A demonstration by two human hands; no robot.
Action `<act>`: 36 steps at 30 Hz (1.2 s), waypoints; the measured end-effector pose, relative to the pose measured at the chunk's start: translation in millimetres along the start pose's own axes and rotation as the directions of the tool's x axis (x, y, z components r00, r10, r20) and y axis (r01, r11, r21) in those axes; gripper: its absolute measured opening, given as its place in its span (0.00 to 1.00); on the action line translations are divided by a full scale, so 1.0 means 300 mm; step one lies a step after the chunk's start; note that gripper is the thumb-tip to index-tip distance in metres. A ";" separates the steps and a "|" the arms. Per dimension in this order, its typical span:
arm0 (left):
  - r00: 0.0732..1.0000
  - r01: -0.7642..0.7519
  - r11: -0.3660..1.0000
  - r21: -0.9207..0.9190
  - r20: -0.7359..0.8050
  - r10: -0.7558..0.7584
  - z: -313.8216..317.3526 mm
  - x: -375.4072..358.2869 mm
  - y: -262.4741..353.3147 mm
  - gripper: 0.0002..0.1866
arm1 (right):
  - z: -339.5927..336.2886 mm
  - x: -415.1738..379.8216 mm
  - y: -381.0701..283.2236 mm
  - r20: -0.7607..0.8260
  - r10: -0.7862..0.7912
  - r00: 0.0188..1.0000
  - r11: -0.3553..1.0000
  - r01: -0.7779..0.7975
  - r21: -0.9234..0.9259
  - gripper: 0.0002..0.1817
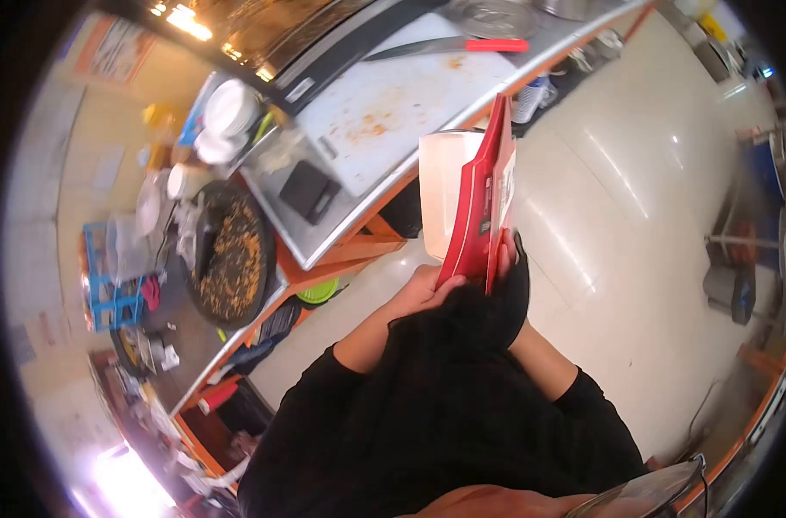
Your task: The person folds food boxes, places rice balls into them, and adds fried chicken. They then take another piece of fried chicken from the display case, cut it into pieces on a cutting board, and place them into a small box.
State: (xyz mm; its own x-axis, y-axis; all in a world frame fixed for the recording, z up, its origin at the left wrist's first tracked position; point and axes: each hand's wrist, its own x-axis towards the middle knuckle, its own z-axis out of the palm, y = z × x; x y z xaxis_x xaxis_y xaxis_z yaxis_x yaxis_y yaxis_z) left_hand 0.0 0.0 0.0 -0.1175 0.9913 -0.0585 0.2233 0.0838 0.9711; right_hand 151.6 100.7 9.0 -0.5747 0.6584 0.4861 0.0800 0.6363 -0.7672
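A red and white cardboard food box is held up in front of the black shirt, its pale inside facing left. My left hand grips its lower left edge, the thumb lying on the red side. At the lower right of the box is my right hand, its fingers against the box and partly hidden by black cloth. The cloth bunches up between both hands and touches the bottom of the box.
A white cutting board carries a knife with a red handle. A black scale lies on a metal tray. Farther left stand a round dark pan with brown crumbs, white containers and a blue basket.
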 end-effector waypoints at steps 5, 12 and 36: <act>0.935 -0.139 0.980 0.144 -0.308 0.178 -0.148 -0.340 0.165 0.10 | 0.206 -0.041 -0.169 0.189 -0.318 0.929 0.948 0.315 0.049 0.41; 0.664 -0.031 0.924 0.381 -0.683 0.303 -0.423 -1.145 0.240 0.11 | 0.757 -0.141 -0.739 0.233 -0.664 0.710 0.740 0.581 0.338 0.39; -0.409 0.004 0.936 -0.352 -0.855 -0.319 -0.563 -2.157 -0.024 0.13 | 1.727 -0.460 -1.446 0.738 -0.583 0.340 0.778 -0.028 0.628 0.51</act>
State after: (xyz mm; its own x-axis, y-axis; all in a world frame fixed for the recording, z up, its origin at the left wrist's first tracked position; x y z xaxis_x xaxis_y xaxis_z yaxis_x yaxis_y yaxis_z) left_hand -88.9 -659.1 69.8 -0.8502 -0.5189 -0.0887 -0.1320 0.0470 0.9901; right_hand -225.8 -474.5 58.1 -0.8428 -0.4443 0.3039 -0.4329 0.2239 -0.8732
